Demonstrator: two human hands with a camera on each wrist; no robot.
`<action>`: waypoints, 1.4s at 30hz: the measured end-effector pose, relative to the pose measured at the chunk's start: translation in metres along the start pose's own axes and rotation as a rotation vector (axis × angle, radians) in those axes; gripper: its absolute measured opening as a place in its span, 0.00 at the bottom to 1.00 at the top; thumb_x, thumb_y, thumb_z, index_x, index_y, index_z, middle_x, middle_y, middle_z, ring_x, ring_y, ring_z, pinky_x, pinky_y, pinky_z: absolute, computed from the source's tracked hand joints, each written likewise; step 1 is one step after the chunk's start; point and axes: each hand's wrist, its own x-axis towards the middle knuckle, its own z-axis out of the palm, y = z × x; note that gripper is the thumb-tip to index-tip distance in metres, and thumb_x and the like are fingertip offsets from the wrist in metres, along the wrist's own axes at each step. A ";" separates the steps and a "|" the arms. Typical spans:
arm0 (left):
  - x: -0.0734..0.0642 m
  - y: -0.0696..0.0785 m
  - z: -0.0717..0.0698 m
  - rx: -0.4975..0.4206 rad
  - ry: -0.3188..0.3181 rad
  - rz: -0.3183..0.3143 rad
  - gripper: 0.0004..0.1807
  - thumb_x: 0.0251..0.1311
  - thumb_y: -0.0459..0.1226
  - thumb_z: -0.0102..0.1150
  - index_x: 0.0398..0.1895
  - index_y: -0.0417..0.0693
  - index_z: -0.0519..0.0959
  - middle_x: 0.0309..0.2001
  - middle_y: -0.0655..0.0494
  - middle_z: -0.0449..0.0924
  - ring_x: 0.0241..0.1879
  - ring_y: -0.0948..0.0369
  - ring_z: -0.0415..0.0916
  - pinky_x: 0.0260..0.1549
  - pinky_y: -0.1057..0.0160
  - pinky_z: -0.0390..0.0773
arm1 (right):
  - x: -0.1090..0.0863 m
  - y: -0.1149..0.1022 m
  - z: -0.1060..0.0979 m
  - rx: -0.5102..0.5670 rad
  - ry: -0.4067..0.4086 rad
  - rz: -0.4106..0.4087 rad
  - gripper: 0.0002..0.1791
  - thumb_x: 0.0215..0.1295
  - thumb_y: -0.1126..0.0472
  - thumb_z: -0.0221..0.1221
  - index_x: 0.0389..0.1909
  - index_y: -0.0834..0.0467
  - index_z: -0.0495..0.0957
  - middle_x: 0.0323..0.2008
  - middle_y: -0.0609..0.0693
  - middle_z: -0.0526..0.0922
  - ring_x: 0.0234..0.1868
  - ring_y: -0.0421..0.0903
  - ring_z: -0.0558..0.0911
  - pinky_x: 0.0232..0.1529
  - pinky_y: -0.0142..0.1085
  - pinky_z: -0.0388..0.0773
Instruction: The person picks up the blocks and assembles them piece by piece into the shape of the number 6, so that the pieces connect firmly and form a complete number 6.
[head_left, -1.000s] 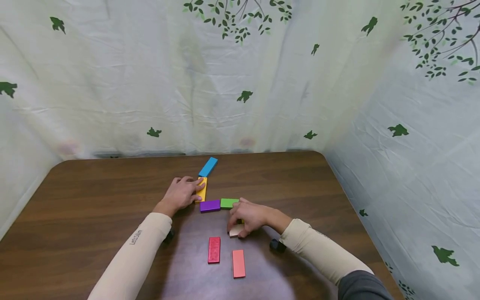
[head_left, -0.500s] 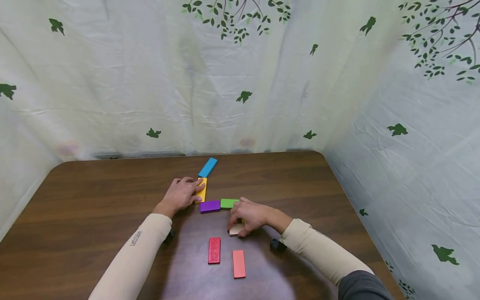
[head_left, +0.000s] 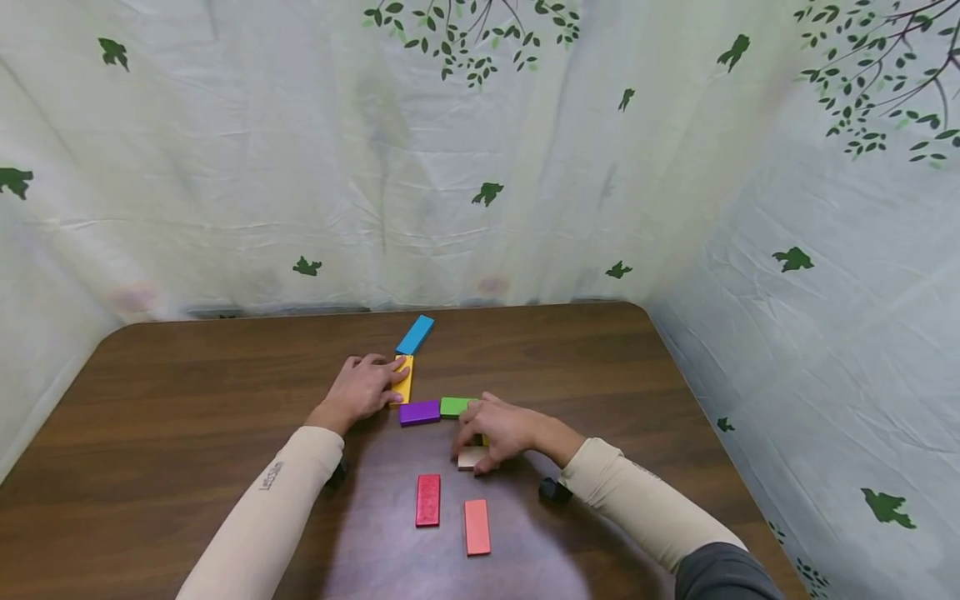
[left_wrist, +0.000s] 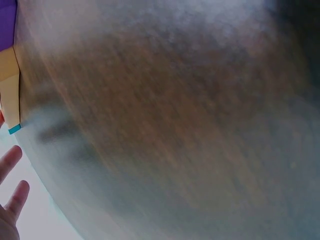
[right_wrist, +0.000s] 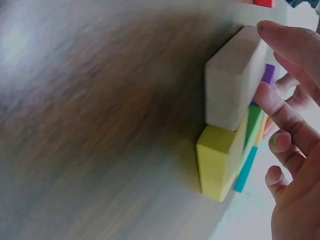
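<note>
In the head view, my left hand (head_left: 365,387) rests its fingertips on an orange-yellow block (head_left: 405,387). In the left wrist view, two fingers (left_wrist: 16,200) of that hand stretch out apart. My right hand (head_left: 504,432) pinches a whitish wooden block (head_left: 470,457) between thumb and fingers. In the right wrist view, the whitish block (right_wrist: 234,82) lies flat, end against a yellow block (right_wrist: 220,155), with the thumb tip at its far corner. A purple block (head_left: 420,413) and a green block (head_left: 454,407) lie end to end between the hands. A blue block (head_left: 416,334) lies angled beyond the orange-yellow one.
A red block (head_left: 428,500) and a coral block (head_left: 477,527) lie separately on the brown wooden table (head_left: 187,433), nearer the body. Behind the table hangs a pale curtain (head_left: 247,167) with leaf prints; another curtain surface runs along the right side.
The right hand's fingertips have shifted slightly left at the whitish block. The left hand and the other blocks have stayed in place.
</note>
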 end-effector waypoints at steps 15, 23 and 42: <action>0.003 -0.003 0.000 0.010 -0.003 0.011 0.31 0.61 0.49 0.60 0.67 0.51 0.69 0.69 0.51 0.64 0.64 0.42 0.62 0.58 0.39 0.60 | 0.024 -0.026 -0.006 0.035 -0.014 -0.104 0.21 0.50 0.45 0.72 0.47 0.45 0.85 0.39 0.38 0.81 0.42 0.31 0.71 0.44 0.29 0.58; 0.002 0.001 -0.004 0.002 -0.030 -0.009 0.32 0.62 0.50 0.59 0.68 0.50 0.68 0.70 0.50 0.62 0.65 0.43 0.61 0.59 0.39 0.57 | 0.037 -0.041 -0.004 0.016 -0.066 -0.136 0.21 0.50 0.44 0.71 0.47 0.42 0.85 0.40 0.37 0.80 0.43 0.31 0.68 0.44 0.27 0.58; -0.002 0.001 -0.003 0.019 0.008 0.026 0.30 0.62 0.48 0.59 0.66 0.49 0.69 0.68 0.49 0.65 0.63 0.42 0.63 0.56 0.38 0.61 | 0.036 -0.055 0.009 -0.114 -0.075 -0.109 0.23 0.45 0.35 0.70 0.44 0.36 0.84 0.40 0.38 0.73 0.43 0.34 0.67 0.41 0.27 0.57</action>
